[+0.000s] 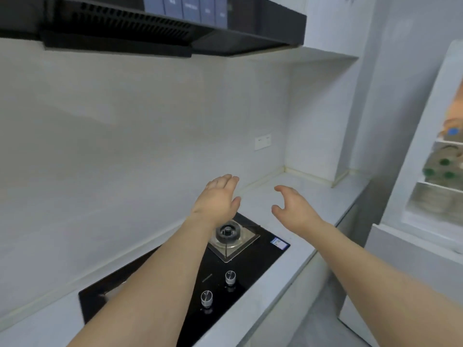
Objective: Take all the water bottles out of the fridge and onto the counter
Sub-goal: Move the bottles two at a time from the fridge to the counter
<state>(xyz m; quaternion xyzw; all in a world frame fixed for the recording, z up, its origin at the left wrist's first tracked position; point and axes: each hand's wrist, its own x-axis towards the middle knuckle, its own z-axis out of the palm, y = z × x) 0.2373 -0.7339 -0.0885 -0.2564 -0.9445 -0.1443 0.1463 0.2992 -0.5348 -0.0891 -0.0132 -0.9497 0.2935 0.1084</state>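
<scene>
Left hand: my left hand point(217, 199) hangs in the air above the burner point(228, 232), fingers straight and close together, holding nothing.
Right hand: my right hand point(293, 209) floats over the counter point(313, 196), fingers spread and loosely bent with the thumb apart, as if shaped for a round body, yet it grips nothing.
Counter: the pale stretch between the black hob point(250, 266) and the fridge point(426, 151) carries no bottle that I can see; I judge it the natural landing spot, being just beside the open fridge.
Water bottles: they sit inside the fridge at the right edge of view, blurred; I make out about 3 green caps point(444, 162) on a middle shelf and 1 blue cap point(453, 132) on the shelf above. Whether every one is water I cannot tell.
Fridge: it stands open with its lit shelves facing me, so the bottles can be reached without another pull.
Hob: 2 knobs point(206, 298) sit near its front edge, below my left forearm; I judge it wise to set bottles clear of the burner.
Stage: I judge the work at or near its start, with both hands free.
Next: a turn to the right and a reach into the shelves seems called for.
</scene>
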